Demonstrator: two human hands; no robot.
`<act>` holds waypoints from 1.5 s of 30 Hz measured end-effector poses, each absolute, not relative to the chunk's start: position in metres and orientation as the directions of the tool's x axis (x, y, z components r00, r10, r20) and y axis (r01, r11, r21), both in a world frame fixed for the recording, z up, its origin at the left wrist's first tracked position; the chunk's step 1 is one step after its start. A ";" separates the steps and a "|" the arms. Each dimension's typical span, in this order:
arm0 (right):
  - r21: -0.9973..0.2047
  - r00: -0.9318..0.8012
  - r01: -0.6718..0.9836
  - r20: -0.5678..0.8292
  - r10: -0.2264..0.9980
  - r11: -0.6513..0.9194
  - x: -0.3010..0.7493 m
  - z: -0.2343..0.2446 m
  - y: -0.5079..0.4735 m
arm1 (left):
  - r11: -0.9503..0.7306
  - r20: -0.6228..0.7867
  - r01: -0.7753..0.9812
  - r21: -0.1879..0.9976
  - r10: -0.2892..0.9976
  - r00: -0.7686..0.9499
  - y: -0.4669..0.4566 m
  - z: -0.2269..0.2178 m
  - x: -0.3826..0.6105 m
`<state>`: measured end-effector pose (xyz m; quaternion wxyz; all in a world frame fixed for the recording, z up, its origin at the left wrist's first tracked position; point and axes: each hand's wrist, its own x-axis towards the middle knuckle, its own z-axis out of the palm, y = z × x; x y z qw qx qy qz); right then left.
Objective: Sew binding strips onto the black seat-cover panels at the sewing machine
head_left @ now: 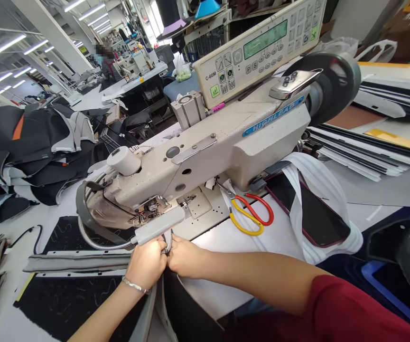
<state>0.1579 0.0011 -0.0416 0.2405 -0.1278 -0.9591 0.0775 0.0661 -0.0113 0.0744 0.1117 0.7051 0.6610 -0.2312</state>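
My left hand (146, 264), a silver bracelet at its wrist, is closed on the edge of a grey and black fabric piece (185, 308). Pressed close beside it, my right hand (186, 257) pinches the same fabric, whose folded grey edge shows between the two hands. The rest of the piece hangs down over the table's front edge. Both hands are just in front of the needle area of a sewing machine (208, 147). A light-grey lamp bar (160, 225) on the machine partly covers the view above my left fingers.
Right of my hands lie scissors (250, 214) with red and yellow handles, white tape (299, 209) and a dark phone (321, 213). A grey padded strip (77, 262) lies across black panels at left. Dark fabric pieces (30, 147) are heaped behind. Stacked strips (365, 147) lie right.
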 end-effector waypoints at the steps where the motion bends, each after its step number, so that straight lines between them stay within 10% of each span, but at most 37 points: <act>1: -0.209 -0.848 0.220 0.441 0.293 0.953 0.159 -0.039 -0.002 | -0.074 -0.470 0.988 -0.133 0.883 0.003 -0.010 0.073 0.065; 25: -0.098 -0.917 0.301 0.242 0.317 0.948 0.171 -0.004 -0.048 | 0.162 -0.399 0.984 -0.077 0.900 -0.179 -0.026 0.046 0.071; 45: -0.119 -0.753 0.455 0.478 0.453 0.883 0.152 -0.037 -0.003 | 0.199 -0.190 0.959 -0.203 0.953 -0.238 0.014 0.021 0.059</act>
